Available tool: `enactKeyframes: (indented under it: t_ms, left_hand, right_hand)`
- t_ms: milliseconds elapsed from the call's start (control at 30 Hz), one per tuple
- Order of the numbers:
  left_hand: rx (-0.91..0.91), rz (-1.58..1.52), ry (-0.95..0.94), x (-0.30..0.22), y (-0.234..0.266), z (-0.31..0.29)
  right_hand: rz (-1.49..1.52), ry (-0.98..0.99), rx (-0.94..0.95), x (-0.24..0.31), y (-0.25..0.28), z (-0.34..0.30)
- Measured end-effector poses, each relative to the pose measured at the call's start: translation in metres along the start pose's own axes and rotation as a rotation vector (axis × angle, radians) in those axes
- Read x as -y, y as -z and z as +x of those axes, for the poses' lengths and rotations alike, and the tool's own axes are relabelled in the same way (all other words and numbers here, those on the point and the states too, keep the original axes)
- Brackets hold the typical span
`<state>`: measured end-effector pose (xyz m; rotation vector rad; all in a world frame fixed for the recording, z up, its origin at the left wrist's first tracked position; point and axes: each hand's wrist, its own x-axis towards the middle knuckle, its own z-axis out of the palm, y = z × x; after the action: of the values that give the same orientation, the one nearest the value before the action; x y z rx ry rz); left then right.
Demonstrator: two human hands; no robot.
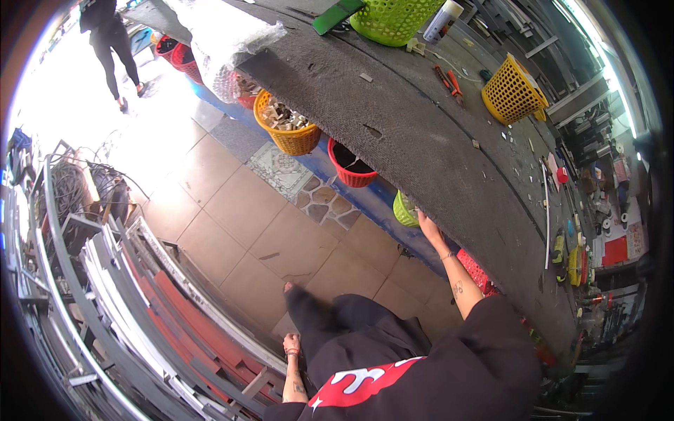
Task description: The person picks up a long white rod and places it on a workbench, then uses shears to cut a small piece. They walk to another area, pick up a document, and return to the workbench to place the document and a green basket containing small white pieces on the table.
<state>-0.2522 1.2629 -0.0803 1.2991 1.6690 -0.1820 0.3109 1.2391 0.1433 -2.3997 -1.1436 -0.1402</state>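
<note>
My right hand (427, 226) reaches under the edge of the dark worktable (421, 133), at a light green basket (405, 210). Its fingers are partly hidden by the table edge and the basket, so its grip does not show. Low beside my body hangs my left hand (291, 344), with its fingers curled in and no object showing in it. Along the same edge are a red basket (352, 175) with a dark inside and a yellow basket (289, 140) full of small metal-like pieces. Part of another red basket (474, 270) shows beside my right forearm.
Long metal profiles (161, 309) lie stacked on a rack at the left. On the table stand a yellow basket (507, 95) and a green basket (394, 21), with orange-handled pliers (449, 85) between. A person (112, 49) stands at the far left on the tiled floor (232, 210).
</note>
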Motion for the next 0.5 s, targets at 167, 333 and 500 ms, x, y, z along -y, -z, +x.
enactKeyframes:
  t_ms: [167,333,500]
  left_hand:
    - [0.05,-0.039,-0.112,-0.018,-0.014,-0.001]
    - [0.136,-0.081,-0.078,-0.04,-0.053,-0.014]
    - [0.27,-0.022,-0.122,-0.062,-0.082,-0.023]
  right_hand:
    - [-0.158,0.043,0.076,-0.04,-0.014,0.04]
    - [-0.171,0.041,0.21,-0.049,-0.04,0.056]
    - [-0.058,-0.019,0.401,-0.056,-0.056,0.053]
